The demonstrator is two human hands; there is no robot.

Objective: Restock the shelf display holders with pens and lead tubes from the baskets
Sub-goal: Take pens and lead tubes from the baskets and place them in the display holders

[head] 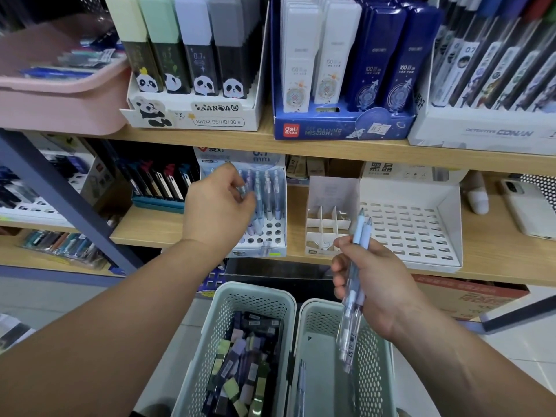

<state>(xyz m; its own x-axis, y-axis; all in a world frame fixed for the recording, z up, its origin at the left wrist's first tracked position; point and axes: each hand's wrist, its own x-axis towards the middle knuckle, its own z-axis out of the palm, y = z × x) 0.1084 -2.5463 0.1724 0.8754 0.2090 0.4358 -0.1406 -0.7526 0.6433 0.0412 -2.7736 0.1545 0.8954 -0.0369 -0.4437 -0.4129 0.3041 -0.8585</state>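
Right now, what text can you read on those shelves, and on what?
"PANDA", "SH241-05 HB 36": white panda display box.
"deli", "100": blue lead-tube display box.
"DETECTIVE CONAN": white display box at right.
"0.7 mm": pale blue pen holder.
"黑晶": white slotted empty holder.
Handwritten price tags: unreadable.

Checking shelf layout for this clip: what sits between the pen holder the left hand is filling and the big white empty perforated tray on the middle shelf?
In the head view, a small white divided cardboard box stands between the pen holder and the perforated tray.

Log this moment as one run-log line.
left hand: placing pen in pen holder | right hand: holding pens | baskets: below
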